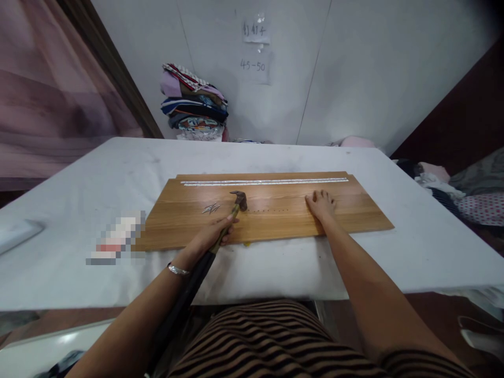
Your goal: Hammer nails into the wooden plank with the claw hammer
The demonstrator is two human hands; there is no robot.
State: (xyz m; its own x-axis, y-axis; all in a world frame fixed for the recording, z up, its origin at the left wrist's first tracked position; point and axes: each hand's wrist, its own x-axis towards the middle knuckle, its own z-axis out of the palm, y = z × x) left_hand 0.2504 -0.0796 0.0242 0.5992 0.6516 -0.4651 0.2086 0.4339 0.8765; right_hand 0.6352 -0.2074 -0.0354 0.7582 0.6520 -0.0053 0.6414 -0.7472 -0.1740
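My left hand [218,232] grips a claw hammer by its handle, close to the head. The hammer's dark metal head [241,201] is over the middle of a wooden board [275,226], perhaps touching it. From the head a row of small dark points [270,210], nail heads or holes, runs to the right along the board. A small heap of loose nails [211,208] lies left of the hammer head. My right hand [322,206] rests on the board to the right of the row, fingers apart and holding nothing.
Two white strips with markings [263,182] lie along the board's far side. The board rests on a white-covered table [283,268]. Folded clothes [195,105] are stacked by the wall; a white object [18,231] and a blurred-out patch are at left.
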